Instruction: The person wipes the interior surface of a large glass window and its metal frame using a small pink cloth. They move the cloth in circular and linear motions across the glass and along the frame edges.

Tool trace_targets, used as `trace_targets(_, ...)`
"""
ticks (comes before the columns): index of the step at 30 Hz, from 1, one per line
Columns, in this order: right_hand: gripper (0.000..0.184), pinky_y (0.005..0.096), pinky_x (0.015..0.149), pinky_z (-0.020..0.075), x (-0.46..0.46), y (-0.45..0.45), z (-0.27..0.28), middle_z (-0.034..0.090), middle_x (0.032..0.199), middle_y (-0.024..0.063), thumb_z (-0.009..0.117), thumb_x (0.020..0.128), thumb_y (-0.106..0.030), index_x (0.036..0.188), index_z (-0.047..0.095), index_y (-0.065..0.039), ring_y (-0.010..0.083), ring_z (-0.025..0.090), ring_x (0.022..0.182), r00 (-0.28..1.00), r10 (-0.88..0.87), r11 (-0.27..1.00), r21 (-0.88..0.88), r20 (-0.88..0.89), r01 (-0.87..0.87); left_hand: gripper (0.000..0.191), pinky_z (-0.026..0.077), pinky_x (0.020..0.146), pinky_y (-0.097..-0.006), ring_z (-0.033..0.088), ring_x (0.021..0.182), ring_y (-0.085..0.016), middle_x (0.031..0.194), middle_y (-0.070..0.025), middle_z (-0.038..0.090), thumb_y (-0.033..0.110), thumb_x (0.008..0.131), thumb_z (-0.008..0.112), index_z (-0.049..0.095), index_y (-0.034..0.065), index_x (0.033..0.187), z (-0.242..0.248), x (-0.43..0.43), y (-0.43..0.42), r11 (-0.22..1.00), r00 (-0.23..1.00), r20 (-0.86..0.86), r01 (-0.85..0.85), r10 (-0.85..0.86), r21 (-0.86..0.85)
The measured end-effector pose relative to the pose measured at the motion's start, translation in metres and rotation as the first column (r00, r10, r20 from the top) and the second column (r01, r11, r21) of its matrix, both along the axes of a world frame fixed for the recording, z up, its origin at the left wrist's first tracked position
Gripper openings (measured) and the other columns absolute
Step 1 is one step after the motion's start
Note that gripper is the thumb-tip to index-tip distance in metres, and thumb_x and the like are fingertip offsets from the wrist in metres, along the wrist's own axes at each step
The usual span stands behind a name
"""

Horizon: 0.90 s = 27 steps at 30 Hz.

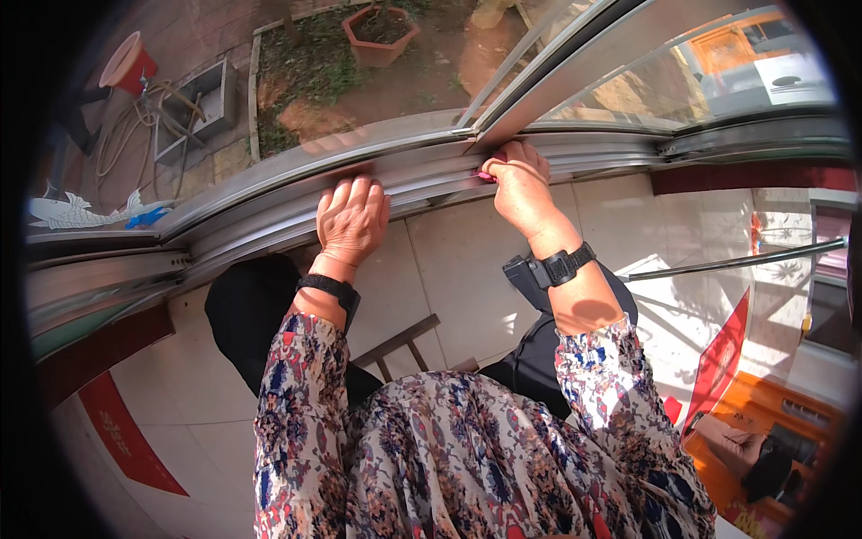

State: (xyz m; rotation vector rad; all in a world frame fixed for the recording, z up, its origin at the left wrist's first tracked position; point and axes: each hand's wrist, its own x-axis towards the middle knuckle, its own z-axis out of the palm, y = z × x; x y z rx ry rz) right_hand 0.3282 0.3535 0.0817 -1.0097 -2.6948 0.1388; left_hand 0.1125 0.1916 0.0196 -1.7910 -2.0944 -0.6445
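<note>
My left hand (352, 219) rests over the lower rail of a metal-framed sliding window (416, 159), its fingers together and hooked over the edge. To the right, my right hand (523, 185) holds a bunched pink cloth (489, 168) against the window track, beside the foot of the upright frame bar (532, 101). Most of the cloth is hidden by the fingers. Black straps circle both wrists, and the right one (562, 268) carries a small black device.
Beneath me, a dark ladder-like frame (397, 347) shows between my knees. A metal pole (734, 260) slants in at right, above an orange wooden piece of furniture (734, 411). Beyond the glass are a potted plant's planter (380, 40), a red bucket (129, 64) and a coiled hose (135, 124).
</note>
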Motion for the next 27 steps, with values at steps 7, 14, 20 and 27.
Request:
trace_targets(7,0.016,0.045,0.091,0.0424,-0.019,-0.004,-0.007,0.062,0.104,0.0098,0.066,0.072,-0.003,0.083,0.07,-0.013,0.0333,0.053,0.109,0.984,-0.088,0.992,0.099,0.153,0.074,0.019,0.044,0.076,-0.0389,0.058,0.092,-0.024,0.101,-0.0039,0.062,0.026,0.084,0.067,0.063,0.0118,0.095,0.001,-0.002,0.002,1.0,1.0,-0.003,0.001,-0.001,0.004)
trace_targets(14,0.035,0.0298,0.073,0.0552,0.012,-0.008,0.018,0.061,0.096,0.0094,0.041,0.067,0.024,0.078,0.062,-0.002,0.0212,0.067,0.082,0.9,-0.115,0.643,-0.722,-0.421,-0.256,0.018,0.043,0.075,-0.0394,0.058,0.091,-0.025,0.1,-0.004,0.062,0.026,0.084,0.066,0.062,0.0116,0.093,-0.002,-0.004,0.002,1.0,1.0,-0.004,0.004,-0.004,0.009)
trace_targets(20,0.036,0.0304,0.076,0.0556,0.073,-0.002,0.059,0.061,0.092,0.0109,0.035,0.066,0.023,0.083,0.059,0.003,0.0235,0.066,0.092,0.869,-0.357,0.679,-0.734,-0.342,-0.01,0.019,0.044,0.075,-0.0394,0.059,0.091,-0.024,0.1,-0.0034,0.062,0.026,0.083,0.067,0.063,0.012,0.094,-0.003,-0.002,0.003,1.0,1.0,-0.001,-0.002,0.002,0.021)
trace_targets(27,0.04,0.0406,0.097,0.0507,0.092,0.08,-0.004,0.055,0.122,0.0192,0.055,0.08,0.012,0.119,0.056,0.0,0.0312,0.06,0.113,0.755,-0.498,0.867,-0.255,-0.426,0.428,0.018,0.044,0.075,-0.0377,0.058,0.091,-0.022,0.098,-0.0021,0.061,0.028,0.083,0.067,0.062,0.0123,0.091,0.001,-0.001,0.002,1.0,1.0,-0.01,-0.012,0.013,0.017)
